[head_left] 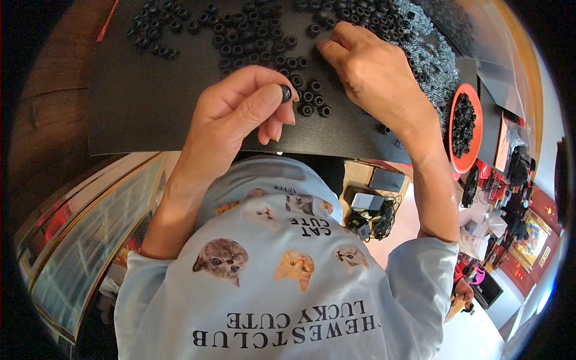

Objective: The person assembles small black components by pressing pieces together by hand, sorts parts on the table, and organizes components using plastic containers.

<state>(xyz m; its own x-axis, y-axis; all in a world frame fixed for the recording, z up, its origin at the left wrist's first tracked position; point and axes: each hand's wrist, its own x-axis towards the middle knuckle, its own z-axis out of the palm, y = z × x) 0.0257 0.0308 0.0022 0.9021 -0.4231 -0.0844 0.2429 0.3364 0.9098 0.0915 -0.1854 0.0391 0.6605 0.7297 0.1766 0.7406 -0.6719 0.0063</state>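
My left hand (243, 108) pinches a small black ring-shaped part (286, 93) between thumb and forefinger, above the dark table mat (150, 114). Farther right, my right hand (372, 75) reaches to the edge of a heap of the same black parts (366, 13). Its fingers are curled downward, and whatever the tips hold is hidden. Just beyond the left hand, several loose black parts (312, 96) stand with their round openings up. More of them spread in clusters (246, 39) toward the far side.
A pile of small shiny metal pieces (435, 54) lies at the far right of the mat. Near it an orange-red bowl (477, 129) holds many small black pieces. Below the table edge, a cardboard box (354, 180) holds a coiled black cable (384, 222).
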